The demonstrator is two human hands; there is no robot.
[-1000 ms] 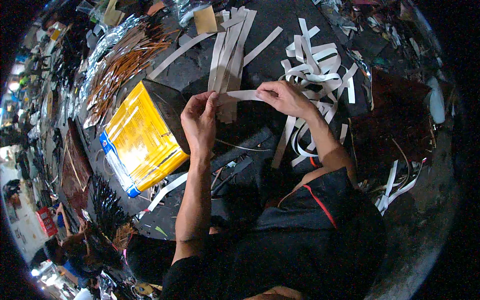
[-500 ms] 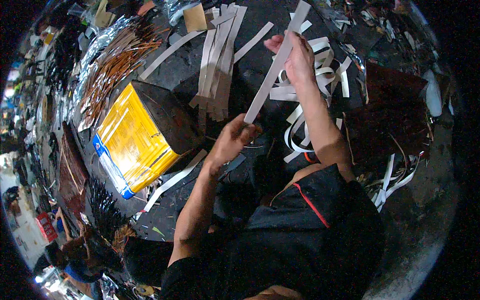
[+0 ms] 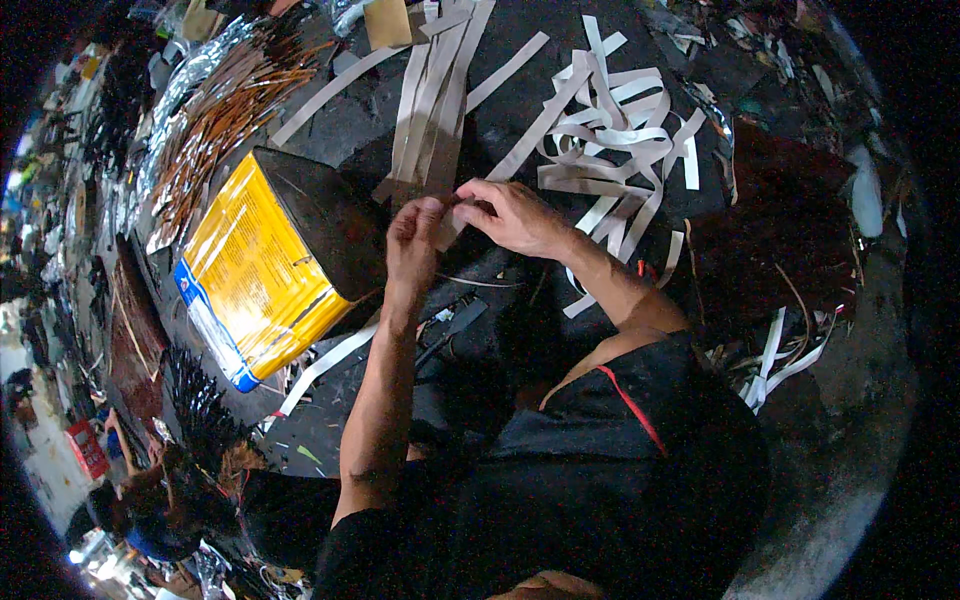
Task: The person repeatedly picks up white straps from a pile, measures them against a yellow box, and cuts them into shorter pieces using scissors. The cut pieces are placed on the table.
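Observation:
A long pale, flat strip (image 3: 530,140) slants from the loose pile down to my two hands, which are close together in front of me. The fingers of my left hand (image 3: 411,245) are pinched at its near end. My right hand (image 3: 522,220) lies over the strip with thumb and forefinger brought together beside the left fingertips; what is between them is too small to make out. Left of my hands a yellow, blue and white rectangular tin (image 3: 262,270) lies tilted, its dark side facing them. Just beyond is a bundle of similar flat strips (image 3: 430,110).
A tangled pile of pale strips (image 3: 640,140) lies at the right. Brown and silvery thin strips (image 3: 225,120) are heaped at the far left. Dark brown sheet material (image 3: 770,240) sits at the right, and a tan square piece (image 3: 388,24) at the back.
My right hand has come down and left from the strip's upper part toward my left hand. The left hand has shifted left and slightly away. The strip's far end now rests over the pile.

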